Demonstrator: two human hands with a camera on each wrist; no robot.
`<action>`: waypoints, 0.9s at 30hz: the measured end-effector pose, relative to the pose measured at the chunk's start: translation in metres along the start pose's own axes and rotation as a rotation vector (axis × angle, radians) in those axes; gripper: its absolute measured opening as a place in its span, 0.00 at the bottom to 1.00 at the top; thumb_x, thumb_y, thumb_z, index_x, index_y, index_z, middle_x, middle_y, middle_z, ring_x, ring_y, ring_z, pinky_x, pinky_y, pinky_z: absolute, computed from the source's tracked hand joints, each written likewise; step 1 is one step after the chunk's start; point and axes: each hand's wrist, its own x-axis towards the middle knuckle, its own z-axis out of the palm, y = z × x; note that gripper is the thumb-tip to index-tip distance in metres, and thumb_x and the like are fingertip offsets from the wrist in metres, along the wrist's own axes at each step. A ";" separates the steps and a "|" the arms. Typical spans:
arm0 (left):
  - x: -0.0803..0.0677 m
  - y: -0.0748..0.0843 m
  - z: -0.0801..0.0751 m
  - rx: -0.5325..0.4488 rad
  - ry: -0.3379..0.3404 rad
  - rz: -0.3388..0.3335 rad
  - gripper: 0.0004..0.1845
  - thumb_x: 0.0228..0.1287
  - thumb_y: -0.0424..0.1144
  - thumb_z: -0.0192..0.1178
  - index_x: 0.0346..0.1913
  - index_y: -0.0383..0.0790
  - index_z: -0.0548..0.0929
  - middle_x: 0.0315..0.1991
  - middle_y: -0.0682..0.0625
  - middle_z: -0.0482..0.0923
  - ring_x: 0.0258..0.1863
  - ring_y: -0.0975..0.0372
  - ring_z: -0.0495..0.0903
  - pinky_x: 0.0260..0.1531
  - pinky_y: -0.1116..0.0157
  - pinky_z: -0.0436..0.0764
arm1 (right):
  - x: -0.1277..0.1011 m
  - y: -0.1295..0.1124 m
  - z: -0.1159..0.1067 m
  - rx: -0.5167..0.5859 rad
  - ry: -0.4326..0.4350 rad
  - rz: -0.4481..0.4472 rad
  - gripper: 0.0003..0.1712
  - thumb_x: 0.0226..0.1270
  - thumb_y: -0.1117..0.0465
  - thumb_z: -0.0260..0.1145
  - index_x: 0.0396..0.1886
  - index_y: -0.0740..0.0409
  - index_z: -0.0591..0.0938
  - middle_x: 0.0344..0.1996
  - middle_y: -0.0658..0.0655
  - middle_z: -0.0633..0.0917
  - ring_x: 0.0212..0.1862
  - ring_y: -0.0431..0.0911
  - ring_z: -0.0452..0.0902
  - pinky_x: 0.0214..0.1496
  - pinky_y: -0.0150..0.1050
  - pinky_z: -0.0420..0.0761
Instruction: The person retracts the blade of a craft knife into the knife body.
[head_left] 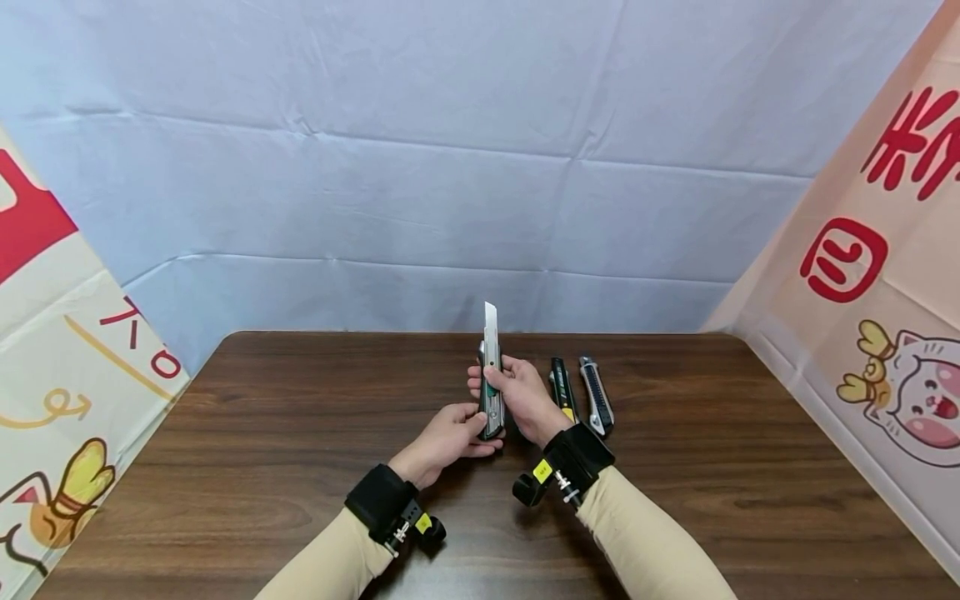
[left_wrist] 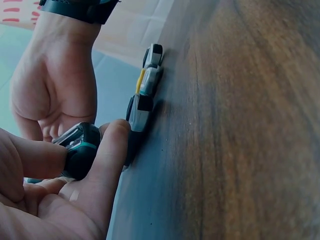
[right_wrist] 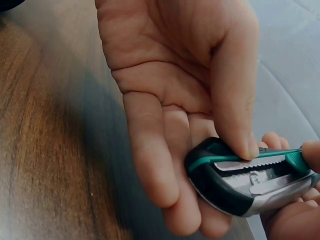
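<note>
Both hands hold a silver, black and green utility knife (head_left: 492, 407) upright above the table in the head view. Its blade (head_left: 491, 321) is extended and points away from me. My left hand (head_left: 448, 433) pinches the rounded rear end between thumb and fingers. Higher up, my right hand (head_left: 528, 400) grips the body, thumb on its face. The right wrist view has the left thumb on the knife (right_wrist: 235, 182) near its rear end and the right thumb tip (right_wrist: 312, 155) at the green slider. The rear end (left_wrist: 82, 155) shows in the left wrist view.
Right of the hands, a black, green and yellow utility knife (head_left: 562, 387) and a grey and black one (head_left: 597, 396) lie on the brown wooden table (head_left: 300, 450). A pale cloth (head_left: 420, 200) hangs behind; printed cloths (head_left: 900, 350) flank the sides.
</note>
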 end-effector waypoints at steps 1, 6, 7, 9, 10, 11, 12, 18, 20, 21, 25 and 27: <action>0.000 0.000 0.000 0.000 -0.001 0.000 0.21 0.80 0.35 0.39 0.66 0.25 0.67 0.54 0.34 0.77 0.53 0.52 0.82 0.52 0.62 0.84 | 0.000 0.000 0.000 0.000 -0.001 -0.001 0.24 0.79 0.63 0.49 0.68 0.69 0.65 0.60 0.70 0.77 0.50 0.45 0.84 0.62 0.44 0.80; -0.001 0.000 -0.001 0.005 -0.003 -0.002 0.21 0.80 0.35 0.39 0.66 0.25 0.67 0.54 0.34 0.78 0.53 0.52 0.82 0.52 0.63 0.84 | 0.000 0.000 0.000 -0.007 0.002 -0.001 0.24 0.79 0.63 0.49 0.68 0.69 0.66 0.60 0.70 0.78 0.52 0.47 0.83 0.62 0.44 0.80; -0.001 0.000 -0.001 0.005 -0.002 -0.004 0.21 0.80 0.35 0.39 0.66 0.25 0.67 0.54 0.34 0.78 0.53 0.53 0.83 0.52 0.63 0.84 | 0.000 0.000 0.000 -0.010 0.003 0.001 0.23 0.79 0.63 0.49 0.68 0.69 0.66 0.60 0.70 0.78 0.52 0.47 0.83 0.62 0.44 0.80; 0.000 -0.001 -0.001 0.009 -0.001 -0.005 0.21 0.80 0.35 0.39 0.66 0.25 0.67 0.54 0.34 0.78 0.53 0.53 0.83 0.52 0.63 0.84 | 0.000 0.000 0.001 -0.012 0.002 0.001 0.23 0.79 0.64 0.49 0.69 0.69 0.66 0.60 0.70 0.78 0.52 0.46 0.83 0.62 0.44 0.80; 0.000 0.000 -0.001 0.011 0.000 -0.006 0.21 0.80 0.35 0.39 0.66 0.25 0.67 0.54 0.34 0.78 0.53 0.53 0.83 0.52 0.63 0.84 | 0.000 0.000 0.001 -0.013 0.002 0.002 0.23 0.79 0.64 0.49 0.69 0.69 0.65 0.60 0.70 0.77 0.51 0.46 0.83 0.62 0.44 0.80; 0.000 -0.001 -0.001 0.012 0.002 -0.009 0.21 0.79 0.35 0.40 0.66 0.25 0.67 0.54 0.34 0.78 0.53 0.53 0.83 0.52 0.63 0.84 | 0.000 0.000 0.001 -0.013 0.000 0.000 0.23 0.79 0.65 0.49 0.69 0.69 0.65 0.60 0.70 0.77 0.52 0.46 0.83 0.62 0.44 0.80; 0.000 -0.001 -0.001 0.013 0.004 -0.009 0.21 0.79 0.35 0.40 0.66 0.25 0.67 0.54 0.33 0.78 0.52 0.53 0.83 0.52 0.63 0.84 | 0.000 0.000 0.001 -0.013 -0.002 0.000 0.23 0.78 0.65 0.49 0.69 0.69 0.65 0.61 0.70 0.77 0.52 0.46 0.83 0.62 0.44 0.80; -0.001 -0.001 0.000 0.010 0.014 -0.015 0.20 0.79 0.35 0.40 0.65 0.25 0.68 0.53 0.34 0.79 0.51 0.54 0.84 0.51 0.63 0.85 | 0.000 0.000 0.000 -0.009 -0.007 0.006 0.24 0.78 0.66 0.49 0.69 0.69 0.65 0.61 0.70 0.77 0.52 0.46 0.83 0.63 0.44 0.80; -0.001 -0.001 0.000 0.008 0.014 -0.017 0.21 0.79 0.35 0.40 0.65 0.25 0.68 0.53 0.35 0.79 0.50 0.55 0.84 0.50 0.64 0.85 | 0.000 0.000 0.000 -0.005 -0.011 0.005 0.24 0.78 0.66 0.49 0.69 0.69 0.64 0.62 0.71 0.76 0.51 0.45 0.83 0.63 0.43 0.80; -0.001 -0.001 0.000 0.008 0.014 -0.017 0.21 0.79 0.35 0.40 0.65 0.25 0.68 0.53 0.35 0.79 0.50 0.56 0.84 0.50 0.64 0.85 | 0.000 0.000 0.000 -0.004 -0.012 0.001 0.24 0.78 0.66 0.49 0.69 0.69 0.64 0.62 0.71 0.76 0.51 0.45 0.83 0.63 0.43 0.80; 0.000 -0.001 -0.001 0.000 0.012 -0.021 0.21 0.79 0.35 0.40 0.65 0.25 0.68 0.53 0.34 0.79 0.49 0.57 0.84 0.51 0.64 0.85 | 0.000 0.001 0.000 -0.008 -0.021 0.000 0.24 0.77 0.67 0.50 0.69 0.67 0.64 0.63 0.72 0.75 0.52 0.45 0.83 0.63 0.43 0.80; 0.000 -0.002 -0.001 -0.008 0.010 -0.022 0.21 0.80 0.36 0.40 0.65 0.25 0.68 0.53 0.34 0.79 0.49 0.57 0.84 0.51 0.64 0.85 | 0.000 0.001 0.000 -0.013 -0.025 0.004 0.24 0.77 0.68 0.50 0.69 0.66 0.64 0.62 0.71 0.75 0.52 0.46 0.83 0.63 0.43 0.80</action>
